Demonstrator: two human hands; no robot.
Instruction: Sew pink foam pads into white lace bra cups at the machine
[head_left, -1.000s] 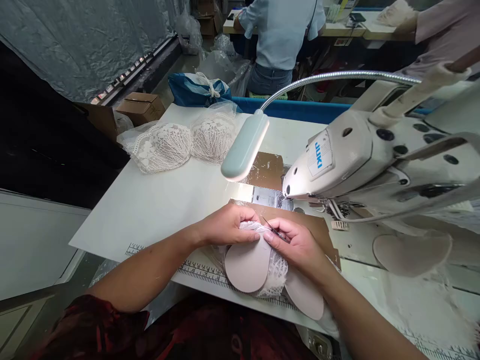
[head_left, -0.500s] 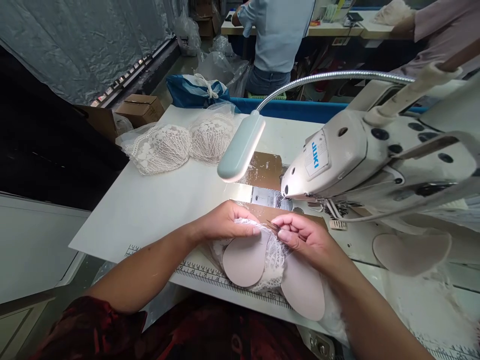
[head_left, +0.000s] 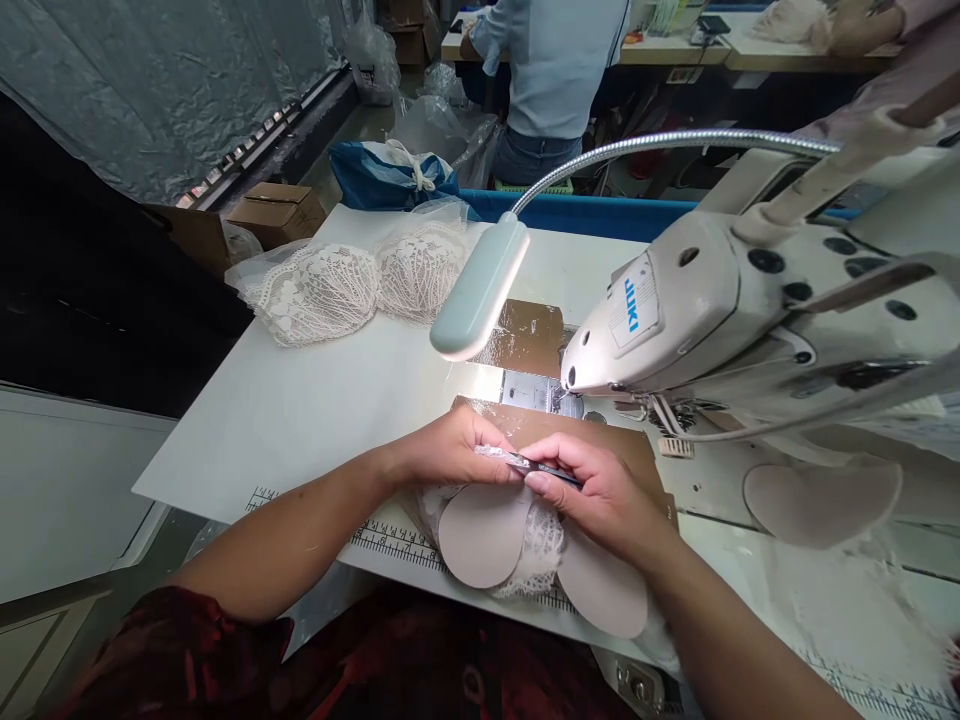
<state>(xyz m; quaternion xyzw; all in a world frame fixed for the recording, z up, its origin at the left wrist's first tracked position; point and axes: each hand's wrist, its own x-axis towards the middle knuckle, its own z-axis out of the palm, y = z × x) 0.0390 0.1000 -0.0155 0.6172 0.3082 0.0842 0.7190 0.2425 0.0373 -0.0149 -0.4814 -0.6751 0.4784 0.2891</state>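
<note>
My left hand (head_left: 448, 450) is closed on the upper edge of a lace bra piece (head_left: 544, 540) with two beige foam cups (head_left: 480, 535), held over the table's front edge. My right hand (head_left: 592, 485) pinches a small dark metal tool (head_left: 536, 466), thread snips or tweezers, whose tip lies against the lace edge right beside my left fingers. One foam cup (head_left: 604, 590) hangs below my right wrist. Both hands sit just in front of the sewing machine's needle plate (head_left: 536, 392).
A white Juki sewing machine (head_left: 750, 310) fills the right, its gooseneck lamp (head_left: 480, 290) above the work. Several lace bra pieces (head_left: 352, 285) lie at the table's far left. A loose foam cup (head_left: 821, 495) rests under the machine arm. A person in a blue shirt (head_left: 559, 70) sits behind.
My right hand has turned the tool flatter and brought its tip back to the lace edge at my left fingers. The bra piece shifted slightly left and down.
</note>
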